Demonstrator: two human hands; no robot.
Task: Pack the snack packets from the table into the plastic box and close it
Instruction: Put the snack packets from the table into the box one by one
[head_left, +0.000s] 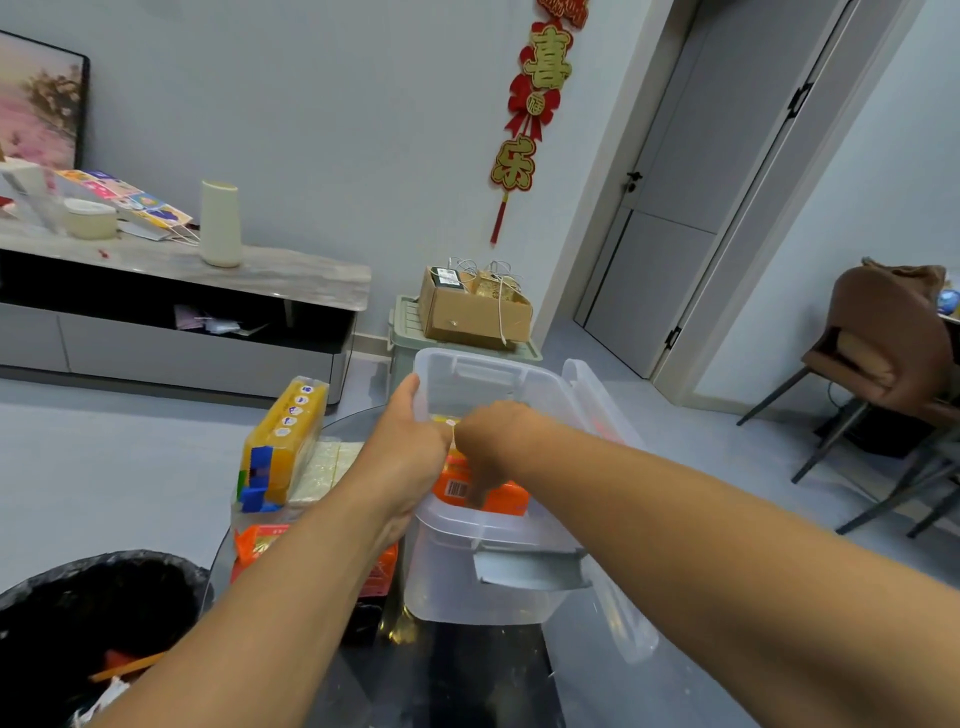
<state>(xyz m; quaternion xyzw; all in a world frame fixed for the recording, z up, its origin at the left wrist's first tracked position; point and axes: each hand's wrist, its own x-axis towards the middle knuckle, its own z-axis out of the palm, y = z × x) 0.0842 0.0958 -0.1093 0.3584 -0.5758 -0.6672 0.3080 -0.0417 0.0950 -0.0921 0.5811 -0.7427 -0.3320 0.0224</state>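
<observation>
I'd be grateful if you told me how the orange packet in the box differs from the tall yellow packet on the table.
The orange packet lies inside the clear plastic box, under the right hand; the yellow packet stands outside, left of the box, untouched. The orange one shows a barcode; the yellow one shows blue markings. Both are sealed snack packs.

even indoor light | soft shadows | slight blur | edges bowed

Both arms extended forward, left hand (410, 447) and right hand (493, 441) side by side.
</observation>
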